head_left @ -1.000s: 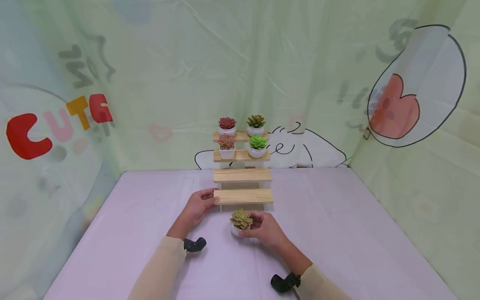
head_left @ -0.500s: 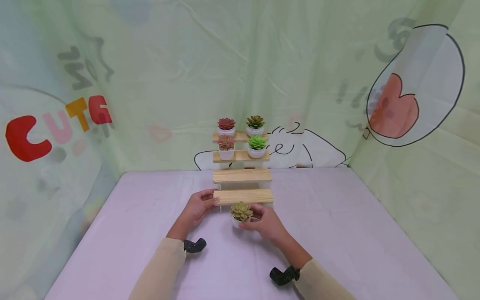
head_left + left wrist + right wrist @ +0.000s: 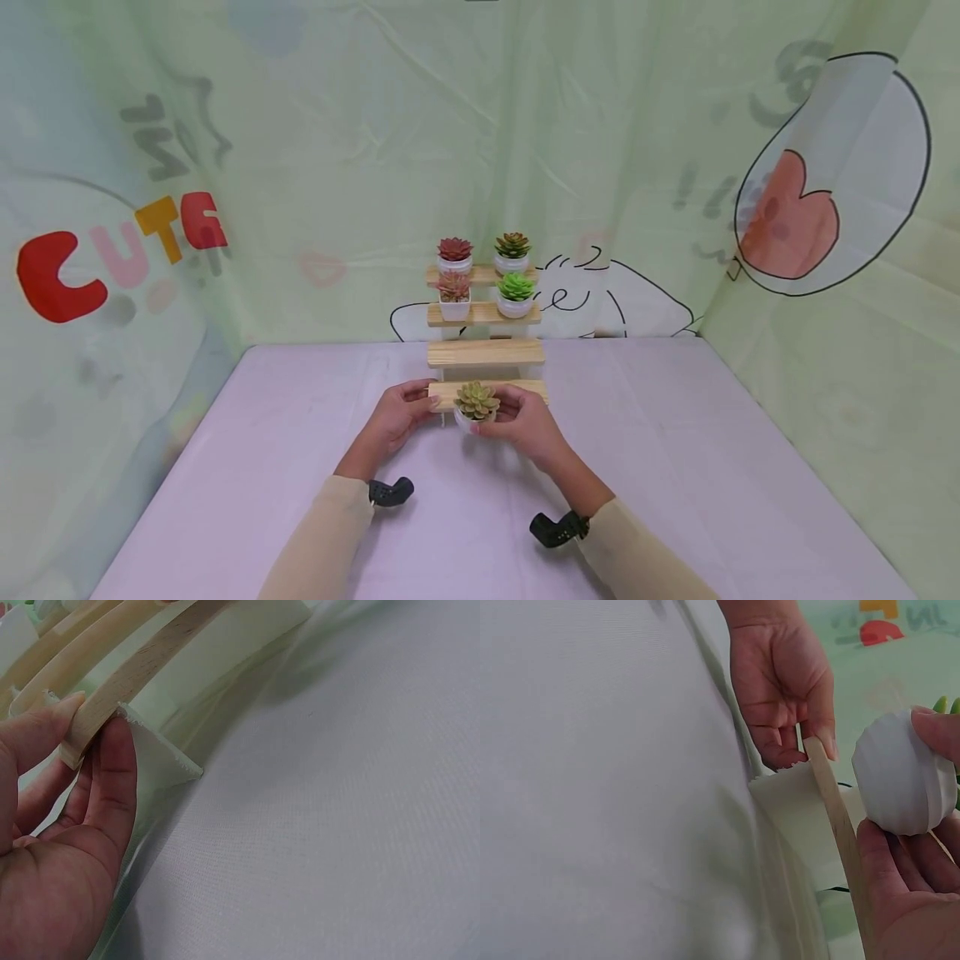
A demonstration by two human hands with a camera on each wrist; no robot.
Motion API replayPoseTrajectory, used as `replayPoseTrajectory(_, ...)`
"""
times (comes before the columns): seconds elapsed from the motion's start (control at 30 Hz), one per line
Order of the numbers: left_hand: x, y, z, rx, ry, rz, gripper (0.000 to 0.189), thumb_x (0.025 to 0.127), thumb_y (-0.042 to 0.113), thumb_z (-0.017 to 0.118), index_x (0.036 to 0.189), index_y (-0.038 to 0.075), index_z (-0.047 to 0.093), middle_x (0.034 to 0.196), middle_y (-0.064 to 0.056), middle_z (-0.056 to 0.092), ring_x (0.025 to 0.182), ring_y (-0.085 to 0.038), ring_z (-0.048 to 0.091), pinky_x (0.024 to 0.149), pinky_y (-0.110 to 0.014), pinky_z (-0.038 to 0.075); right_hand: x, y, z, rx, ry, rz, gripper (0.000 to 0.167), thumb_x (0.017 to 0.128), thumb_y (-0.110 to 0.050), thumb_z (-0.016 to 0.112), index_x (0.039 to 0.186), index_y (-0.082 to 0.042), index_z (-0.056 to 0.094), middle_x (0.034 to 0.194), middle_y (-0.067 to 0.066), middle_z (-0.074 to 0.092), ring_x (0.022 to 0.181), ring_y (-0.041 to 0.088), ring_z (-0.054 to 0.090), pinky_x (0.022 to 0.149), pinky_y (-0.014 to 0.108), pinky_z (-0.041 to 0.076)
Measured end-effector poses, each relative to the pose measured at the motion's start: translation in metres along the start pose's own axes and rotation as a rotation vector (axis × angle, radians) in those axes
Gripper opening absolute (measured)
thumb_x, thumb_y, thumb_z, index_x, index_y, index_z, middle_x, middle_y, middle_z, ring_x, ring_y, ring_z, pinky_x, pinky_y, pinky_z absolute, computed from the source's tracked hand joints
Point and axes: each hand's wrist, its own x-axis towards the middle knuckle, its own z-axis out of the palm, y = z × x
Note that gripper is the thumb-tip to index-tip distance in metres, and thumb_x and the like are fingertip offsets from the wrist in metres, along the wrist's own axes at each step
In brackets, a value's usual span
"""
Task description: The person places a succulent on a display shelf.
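In the head view my right hand grips a potted succulent with pale green leaves by its ribbed white pot. The pot hangs in front of the lowest plank of a wooden step stand, partly covering it. With thumb and fingers, my left hand pinches the left end of that lowest plank, plain in the left wrist view. From the right wrist the pot appears tilted beside the plank, above the table; whether it touches the wood I cannot tell.
On the top plank stand a dark red succulent and a green-brown one. The plank below carries a pinkish succulent and a bright green one. A bare plank lies between. A pale cloth covers the table.
My right hand has lifted the pale green succulent up from the table and away from me, to the front of the lowest plank. My left hand keeps its place on the plank's end.
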Motion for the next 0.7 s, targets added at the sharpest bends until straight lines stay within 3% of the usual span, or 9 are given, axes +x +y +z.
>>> replayPoseTrajectory(0.33,0.001,-0.001,-0.002,0.007,-0.005,-0.002,0.049,0.093,0.001,0.072,0.141,-0.001,0.058,0.124,-0.018,0.065,0.101,-0.019,0.068,0.090,-0.035,0.063,0.014,-0.011,0.003,-0.078,0.058,0.017,0.059,0.076,-0.013,0.091,0.131,-0.011,0.069,0.129,0.010,0.071,0.110,0.021,0.071,0.091,0.033,0.063)
replayPoseTrajectory(0.7,0.002,-0.001,-0.003,0.002,-0.015,-0.012,0.048,0.094,0.002,0.071,0.141,0.002,0.059,0.123,-0.016,0.066,0.102,-0.018,0.069,0.091,-0.035,0.063,0.028,-0.022,0.003,-0.102,0.075,-0.032,0.061,0.077,-0.018,0.091,0.133,-0.012,0.068,0.132,0.010,0.070,0.114,0.024,0.070,0.094,0.034,0.062)
